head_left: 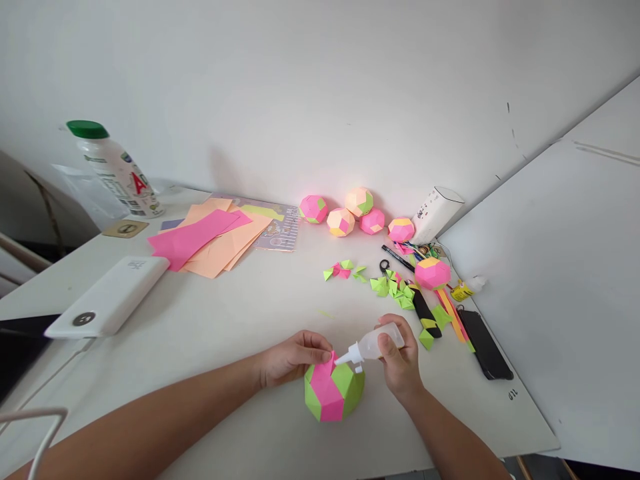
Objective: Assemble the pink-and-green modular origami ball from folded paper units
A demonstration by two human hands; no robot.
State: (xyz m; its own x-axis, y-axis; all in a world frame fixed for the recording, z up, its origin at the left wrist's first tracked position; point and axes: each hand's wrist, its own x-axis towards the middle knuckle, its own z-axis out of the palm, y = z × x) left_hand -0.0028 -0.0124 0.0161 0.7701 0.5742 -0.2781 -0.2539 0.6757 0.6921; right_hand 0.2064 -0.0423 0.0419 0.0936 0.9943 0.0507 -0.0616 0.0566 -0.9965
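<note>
A pink and green faceted paper ball (327,399), partly built, sits on the table near its front edge. My left hand (295,357) pinches a pink flap at its top left between thumb and fingers. In my right hand (400,363) is a translucent glue bottle (380,341), tilted down to the left. Its white nozzle points at the pink flap; I cannot tell whether the tip touches. The bottle's small cap hangs beside the nozzle. Beyond my hands lie small folded green paper pieces (395,290) and several pink and green ones (345,270).
Finished paper balls (313,209) line the wall. Pink and peach sheets (200,237) lie back left, near a white power bank (107,300) and a green-capped bottle (117,170). A black phone (484,343), a cutter (425,310) and a yellow bottle (465,289) lie right.
</note>
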